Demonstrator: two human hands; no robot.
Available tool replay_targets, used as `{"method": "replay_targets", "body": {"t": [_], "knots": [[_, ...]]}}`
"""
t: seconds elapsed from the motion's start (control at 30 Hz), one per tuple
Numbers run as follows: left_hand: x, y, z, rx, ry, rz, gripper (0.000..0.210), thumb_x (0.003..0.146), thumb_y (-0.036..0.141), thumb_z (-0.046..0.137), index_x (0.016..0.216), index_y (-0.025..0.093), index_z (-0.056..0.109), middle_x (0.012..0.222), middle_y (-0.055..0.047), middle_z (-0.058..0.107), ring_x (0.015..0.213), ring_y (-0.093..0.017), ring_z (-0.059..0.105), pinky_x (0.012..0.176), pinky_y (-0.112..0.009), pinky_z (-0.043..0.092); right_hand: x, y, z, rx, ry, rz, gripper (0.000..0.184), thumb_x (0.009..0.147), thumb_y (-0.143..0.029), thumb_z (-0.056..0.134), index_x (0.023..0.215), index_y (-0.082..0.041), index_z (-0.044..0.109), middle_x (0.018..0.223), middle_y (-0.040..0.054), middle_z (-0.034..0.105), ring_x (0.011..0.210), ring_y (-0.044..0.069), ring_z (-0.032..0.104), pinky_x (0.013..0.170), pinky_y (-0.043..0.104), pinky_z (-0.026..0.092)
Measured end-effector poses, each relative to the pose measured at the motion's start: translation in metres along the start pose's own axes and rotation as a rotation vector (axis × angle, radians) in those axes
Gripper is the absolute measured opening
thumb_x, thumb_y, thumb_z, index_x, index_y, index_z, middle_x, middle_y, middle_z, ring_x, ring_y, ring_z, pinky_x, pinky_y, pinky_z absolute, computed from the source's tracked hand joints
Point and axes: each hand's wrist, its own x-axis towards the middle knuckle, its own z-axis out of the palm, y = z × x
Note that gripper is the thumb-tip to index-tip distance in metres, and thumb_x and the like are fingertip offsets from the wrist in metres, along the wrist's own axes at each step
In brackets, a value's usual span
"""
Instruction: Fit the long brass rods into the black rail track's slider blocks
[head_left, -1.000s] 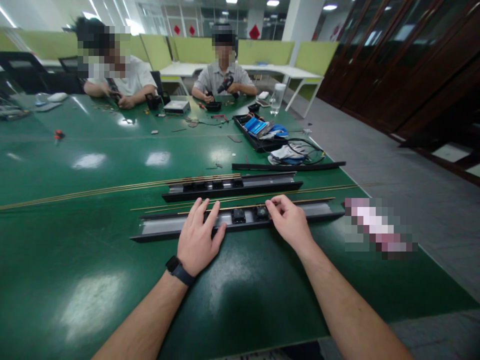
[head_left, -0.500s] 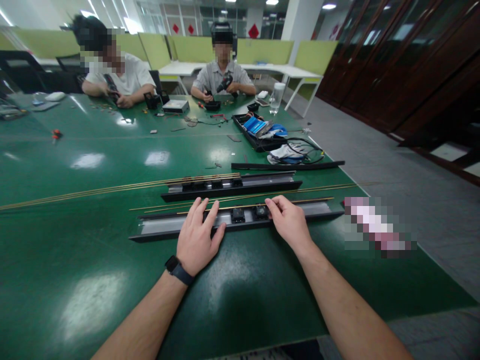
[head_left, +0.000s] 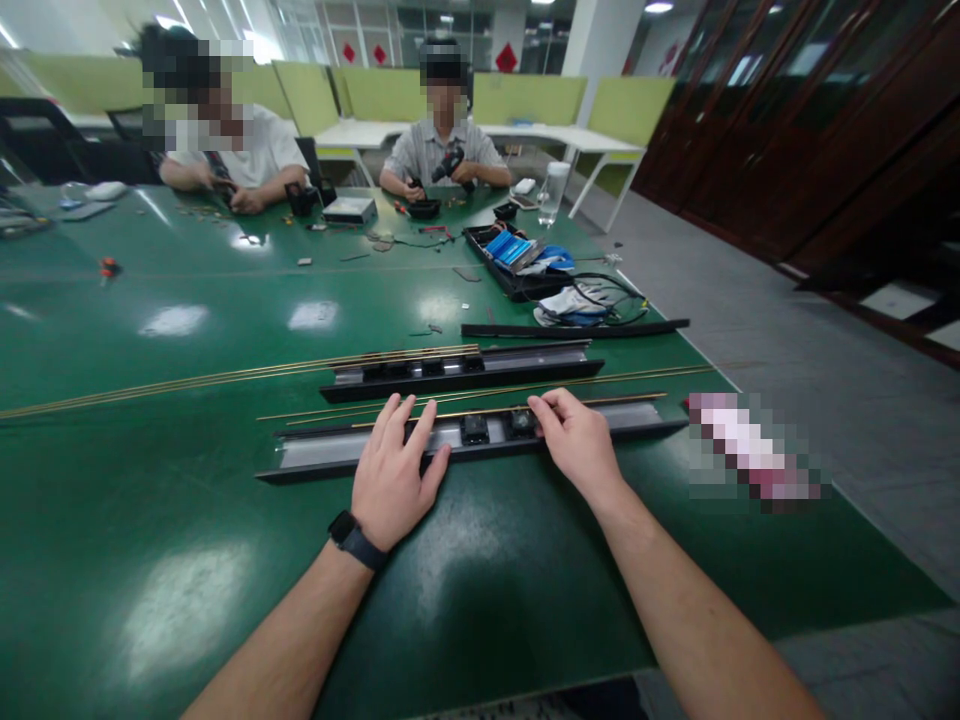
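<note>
Head view: our two hands hold the same poses as a second ago; only the framing has slid slightly. Our left hand (head_left: pixel 390 475), fingers apart, lies over the near channel (head_left: pixel 319 452), long and straight, with dark sides and a smooth grey floor. Our right hand (head_left: pixel 577 440) brings thumb and forefinger together beside a squarish black block (head_left: pixel 522 423) inside it; we cannot tell whether they clamp anything. Thin, shiny gold rods (head_left: pixel 645 375) lie behind, then a dark-edged second channel (head_left: pixel 465 380).
</note>
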Motion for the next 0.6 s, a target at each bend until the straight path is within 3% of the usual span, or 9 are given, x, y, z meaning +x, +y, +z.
{"method": "replay_targets", "body": {"t": [0.3, 0.6], "knots": [[-0.0003, -0.0003, -0.0002, -0.015, 0.002, -0.004, 0.061, 0.102, 0.038, 0.061, 0.158, 0.018, 0.047, 0.157, -0.021, 0.051, 0.157, -0.040, 0.037, 0.122, -0.058, 0.044, -0.0010, 0.0001, -0.0003, -0.037, 0.028, -0.024, 0.034, 0.096, -0.058, 0.062, 0.096, -0.025, 0.071, 0.063, -0.0031, 0.068, 0.060, 0.016, 0.063, 0.069, 0.029, 0.043], [0.0002, -0.0006, 0.0002, -0.006, -0.001, -0.007, 0.061, 0.101, 0.038, 0.061, 0.156, 0.016, 0.049, 0.157, -0.021, 0.050, 0.157, -0.039, 0.037, 0.124, -0.056, 0.042, -0.0001, 0.0003, 0.0007, -0.008, 0.002, -0.007, 0.039, 0.099, -0.059, 0.057, 0.084, -0.026, 0.070, 0.065, -0.0020, 0.069, 0.062, 0.017, 0.065, 0.070, 0.030, 0.045]]}}
